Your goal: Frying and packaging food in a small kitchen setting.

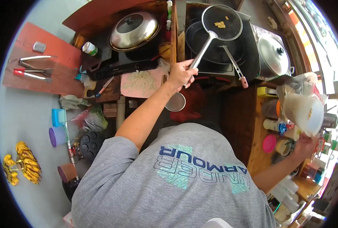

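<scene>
My left hand point(183, 74) grips the metal handle of a round wire-mesh skimmer point(229, 32). Several small golden fried pieces point(220, 24) lie in its mesh, which is over a dark wok point(197, 37) on a stove. Off to the right, my right hand point(306, 144) holds a translucent plastic tub point(301, 112), tilted and blurred, with a few yellowish bits inside. A metal utensil with a pink-tipped handle point(237, 68) rests in the wok, its handle reaching out over the stove's front. A smaller round sieve point(175, 102) is below my left forearm.
Left of a wooden divider point(173, 34) stands a lidded pan point(134, 30). Chopped pale food covers part of a pink cutting board point(126, 89), near a knife point(105, 85). Tongs point(33, 74) lie on a reddish board. A lidded pot point(273, 54) and a shelf of containers point(268, 143) are at right.
</scene>
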Demonstrator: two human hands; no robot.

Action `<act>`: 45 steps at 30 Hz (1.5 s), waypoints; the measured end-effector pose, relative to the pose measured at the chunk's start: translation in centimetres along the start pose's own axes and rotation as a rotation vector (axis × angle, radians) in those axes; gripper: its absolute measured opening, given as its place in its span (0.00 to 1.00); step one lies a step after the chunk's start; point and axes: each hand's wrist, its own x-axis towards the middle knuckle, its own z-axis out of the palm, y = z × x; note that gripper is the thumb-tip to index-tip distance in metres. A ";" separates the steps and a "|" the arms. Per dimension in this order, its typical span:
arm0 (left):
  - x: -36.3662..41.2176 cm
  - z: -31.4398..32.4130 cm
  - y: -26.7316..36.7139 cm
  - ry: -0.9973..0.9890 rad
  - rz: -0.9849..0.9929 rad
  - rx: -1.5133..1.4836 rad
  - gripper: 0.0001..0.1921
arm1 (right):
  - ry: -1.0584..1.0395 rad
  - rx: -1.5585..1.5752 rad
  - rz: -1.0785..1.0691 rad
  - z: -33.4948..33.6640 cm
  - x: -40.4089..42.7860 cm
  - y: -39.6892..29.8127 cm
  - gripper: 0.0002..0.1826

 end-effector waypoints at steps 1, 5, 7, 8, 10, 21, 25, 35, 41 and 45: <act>-0.1 0.1 -0.3 0.004 -0.013 -0.002 0.21 | -0.016 -0.009 0.020 2.3 0.8 1.2 0.14; 0.5 -0.1 -0.4 -0.003 -0.076 -0.026 0.16 | -0.176 -0.111 0.102 11.3 3.4 6.0 0.11; 0.5 0.1 0.6 0.016 -0.098 -0.016 0.15 | -0.433 -0.546 -0.246 15.5 4.3 8.5 0.10; 0.2 -0.1 0.7 0.033 -0.063 -0.008 0.14 | -0.337 -0.106 0.218 18.8 4.6 8.8 0.11; -0.2 -0.4 0.9 0.063 -0.025 0.015 0.13 | -0.358 -0.004 0.331 22.7 5.8 11.0 0.10; 0.6 -1.4 2.4 0.073 0.038 0.122 0.15 | -0.447 -0.070 0.500 30.4 10.2 16.6 0.16; 1.4 -2.7 1.7 0.080 -0.099 0.061 0.12 | -0.427 -0.091 0.537 31.2 10.9 17.8 0.18; -0.1 0.0 10.9 0.083 0.297 0.283 0.22 | -0.392 -0.250 0.581 36.3 11.7 19.3 0.21; 0.3 -1.3 10.1 0.208 0.701 0.892 0.25 | -0.371 -0.197 0.594 41.7 11.0 19.6 0.24; 0.2 -2.8 9.8 0.241 0.705 0.975 0.25 | -0.297 -0.173 0.612 44.0 9.2 19.4 0.20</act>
